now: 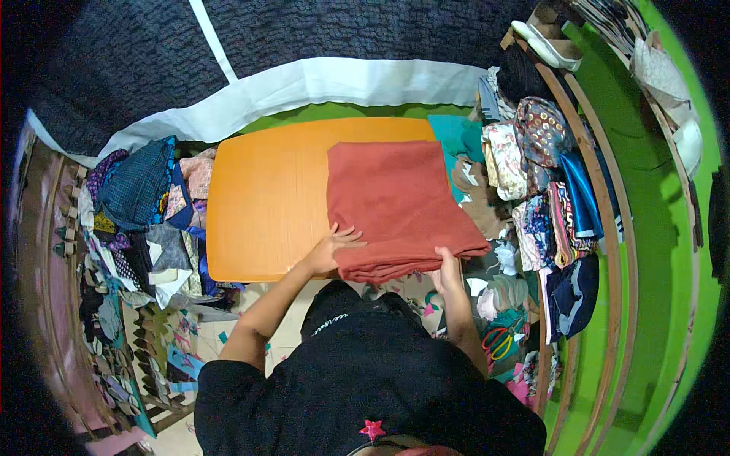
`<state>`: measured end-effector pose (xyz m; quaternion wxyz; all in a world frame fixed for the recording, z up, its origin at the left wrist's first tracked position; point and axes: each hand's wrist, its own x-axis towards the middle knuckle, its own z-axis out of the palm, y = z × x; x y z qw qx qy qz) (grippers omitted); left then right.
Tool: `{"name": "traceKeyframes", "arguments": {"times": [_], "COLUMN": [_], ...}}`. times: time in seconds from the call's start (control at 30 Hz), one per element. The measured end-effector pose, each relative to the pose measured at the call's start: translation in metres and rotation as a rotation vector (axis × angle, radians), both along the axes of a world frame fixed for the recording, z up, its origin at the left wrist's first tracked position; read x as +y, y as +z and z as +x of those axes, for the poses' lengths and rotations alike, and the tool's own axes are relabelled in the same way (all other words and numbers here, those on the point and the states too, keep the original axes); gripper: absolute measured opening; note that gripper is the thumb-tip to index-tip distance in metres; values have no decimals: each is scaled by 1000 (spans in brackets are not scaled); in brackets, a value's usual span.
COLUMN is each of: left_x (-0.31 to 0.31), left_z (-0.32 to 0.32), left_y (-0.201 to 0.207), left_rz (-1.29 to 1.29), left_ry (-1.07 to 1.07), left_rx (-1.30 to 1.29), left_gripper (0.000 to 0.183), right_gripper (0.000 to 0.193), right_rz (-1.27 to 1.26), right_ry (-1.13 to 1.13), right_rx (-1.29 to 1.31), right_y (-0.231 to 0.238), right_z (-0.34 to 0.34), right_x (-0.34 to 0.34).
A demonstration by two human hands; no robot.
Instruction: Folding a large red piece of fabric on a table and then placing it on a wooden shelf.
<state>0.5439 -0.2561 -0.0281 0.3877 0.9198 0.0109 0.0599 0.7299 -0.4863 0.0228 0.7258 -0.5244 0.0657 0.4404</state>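
Note:
A rust-red cloth (395, 194), folded into several layers, lies on the right half of an orange table (266, 190). Its near edge hangs slightly past the table's front, where the stacked layers show. My left hand (328, 249) rests at the cloth's near left corner, fingers spread over the top. At the near right side, my right hand (447, 272) grips the layered edge, thumb on top and the other fingers hidden beneath. The cloth's right corner sticks out beyond the right hand.
Piled fabrics (141, 186) crowd the table's left side. More folded fabrics (544, 137) are heaped to the right, beside wooden rails (601, 167). Scissors with yellow and red handles (502, 342) lie among scraps at the lower right. A dark curtain (304, 34) hangs behind, and scraps litter the floor.

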Motion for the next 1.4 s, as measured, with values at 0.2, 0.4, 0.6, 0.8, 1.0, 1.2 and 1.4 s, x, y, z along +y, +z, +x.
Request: {"name": "traceKeyframes", "arguments": {"times": [0.2,0.4,0.6,0.8,1.0,1.2,1.4], "left_x": [30,68,66,59,58,48,67], "left_z": [-8,33,42,31,9,-15,-8], "left_y": [-7,-12,-8,39,25,88,63], "left_rz": [-804,-1238,-835,-823,-878,-863,-779], "left_ry": [279,625,689,527,405,352,444], "left_rx": [-85,106,-116,-54,21,139,233], "left_gripper": [43,47,39,34,25,20,37], "right_gripper": [60,59,70,102,85,49,42], "right_rz": [109,22,-355,-838,-306,-162,-427], "right_ry": [39,221,169,-208,246,298,270], "right_rx": [4,-296,-910,-1426,-1135,-815,-1049], "right_y": [30,-12,-47,-7,-28,-53,-49], "right_z": [-13,34,51,70,119,95,56], "right_x": [53,123,131,124,86,34,31]}}
